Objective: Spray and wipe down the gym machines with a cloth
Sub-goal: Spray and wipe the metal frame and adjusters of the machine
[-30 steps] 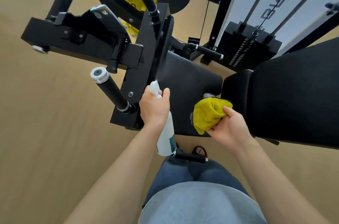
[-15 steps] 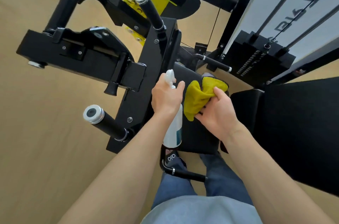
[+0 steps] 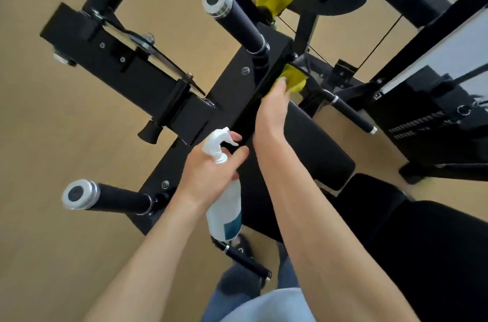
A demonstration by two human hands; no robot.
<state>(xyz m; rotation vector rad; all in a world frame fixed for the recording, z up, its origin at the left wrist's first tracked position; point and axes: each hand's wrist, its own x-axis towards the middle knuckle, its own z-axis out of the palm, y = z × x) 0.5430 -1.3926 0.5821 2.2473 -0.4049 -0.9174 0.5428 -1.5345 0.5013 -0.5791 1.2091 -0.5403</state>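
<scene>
Head view: right hand [image 3: 273,108] gripping cloth [image 3: 294,79], now farther up frame; left hand [image 3: 211,171] gripping bottle [image 3: 227,213].

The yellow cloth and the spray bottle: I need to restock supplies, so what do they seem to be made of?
The yellow cloth looks like soft microfibre or terry: matte, bunching under the right hand. The spray bottle in the left hand looks like smooth white plastic with a slight sheen, a moulded trigger head and a teal label.

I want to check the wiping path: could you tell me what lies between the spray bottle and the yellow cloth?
In the head view, the right hand and wrist, over the machine's black frame, lie between the spray bottle and the yellow cloth.
</scene>
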